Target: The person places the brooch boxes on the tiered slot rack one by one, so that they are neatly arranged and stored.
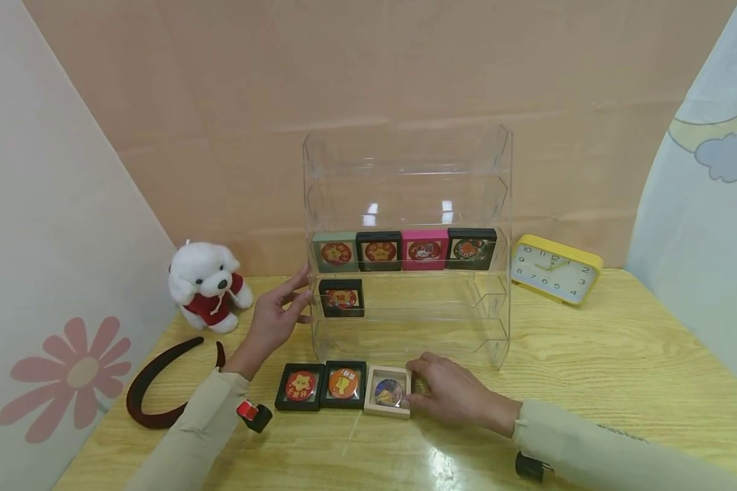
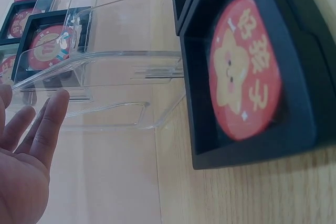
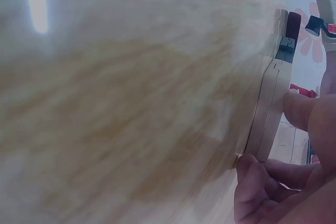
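Note:
A clear acrylic display rack [image 1: 405, 334] stands in the middle of the table. My left hand [image 1: 276, 317] is at the rack's left side, fingers extended towards its edge. In the left wrist view that hand [image 2: 31, 150] shows straight fingers beside the clear panel. My right hand [image 1: 451, 392] holds a pale wooden-coloured badge frame [image 1: 371, 410] by its right edge, thumb and fingers at the side. The right wrist view shows the thumb and curled fingers against the frame's edge [image 3: 270, 111]. Two black badge frames, one red [image 1: 299, 386] and one orange [image 1: 344, 384], lie in a row to its left.
Four-slot-wide shelf holds green [image 1: 334, 252], black [image 1: 379, 251], pink [image 1: 425, 250] and another black frame [image 1: 471, 249]; below is a black frame [image 1: 341, 298]. A white plush dog [image 1: 205, 283] and dark headband [image 1: 141, 389] lie left, a yellow clock [image 1: 557, 269] right.

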`<state>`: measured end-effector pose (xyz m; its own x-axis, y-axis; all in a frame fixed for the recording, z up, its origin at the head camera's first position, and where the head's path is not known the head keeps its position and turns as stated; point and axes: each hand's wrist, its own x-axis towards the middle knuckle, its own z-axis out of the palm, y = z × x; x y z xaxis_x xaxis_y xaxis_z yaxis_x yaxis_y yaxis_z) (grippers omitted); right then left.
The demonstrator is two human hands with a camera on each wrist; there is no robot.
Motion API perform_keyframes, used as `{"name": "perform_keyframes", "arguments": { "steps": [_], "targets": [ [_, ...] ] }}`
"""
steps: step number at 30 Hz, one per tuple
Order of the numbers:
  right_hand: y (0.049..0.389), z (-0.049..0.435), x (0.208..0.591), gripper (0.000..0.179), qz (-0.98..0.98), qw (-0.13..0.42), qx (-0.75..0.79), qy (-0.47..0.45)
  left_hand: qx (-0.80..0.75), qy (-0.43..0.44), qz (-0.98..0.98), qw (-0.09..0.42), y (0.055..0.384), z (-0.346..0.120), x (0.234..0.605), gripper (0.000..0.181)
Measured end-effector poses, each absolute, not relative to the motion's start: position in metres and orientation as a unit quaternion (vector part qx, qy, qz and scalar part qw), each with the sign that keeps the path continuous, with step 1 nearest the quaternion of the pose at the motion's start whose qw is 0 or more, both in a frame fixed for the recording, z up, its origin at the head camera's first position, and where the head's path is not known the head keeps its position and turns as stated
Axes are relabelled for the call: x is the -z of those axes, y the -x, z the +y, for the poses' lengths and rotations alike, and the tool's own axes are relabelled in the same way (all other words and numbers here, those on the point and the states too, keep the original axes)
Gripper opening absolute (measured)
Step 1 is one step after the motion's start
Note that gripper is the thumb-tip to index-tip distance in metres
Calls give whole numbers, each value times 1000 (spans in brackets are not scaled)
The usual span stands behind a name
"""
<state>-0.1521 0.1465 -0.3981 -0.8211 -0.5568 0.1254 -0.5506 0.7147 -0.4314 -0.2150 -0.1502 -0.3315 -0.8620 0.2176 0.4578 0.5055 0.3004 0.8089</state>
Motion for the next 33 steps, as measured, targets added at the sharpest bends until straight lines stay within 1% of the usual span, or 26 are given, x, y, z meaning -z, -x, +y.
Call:
{"name": "perform_keyframes", "arguments": {
  "steps": [4,11,14,20,25,33],
  "targets": [
    [151,146,399,47,922,13,259,288,545,225,-797,132,215,-150,332,47],
    [150,147,399,51,910,36,318,263,547,229,-794,132,215,-151,333,47],
    [149,148,399,49,896,45,354,266,546,232,-794,134,215,-151,333,47],
    [148,148,401,43,867,36,407,285,544,233,-793,140,216,-151,334,47],
    [150,146,404,34,827,40,477,296,545,232,-793,141,216,-151,334,47],
    [152,146,405,19,800,-6,512,314,547,228,-794,134,217,-151,335,47]
  ]
}}
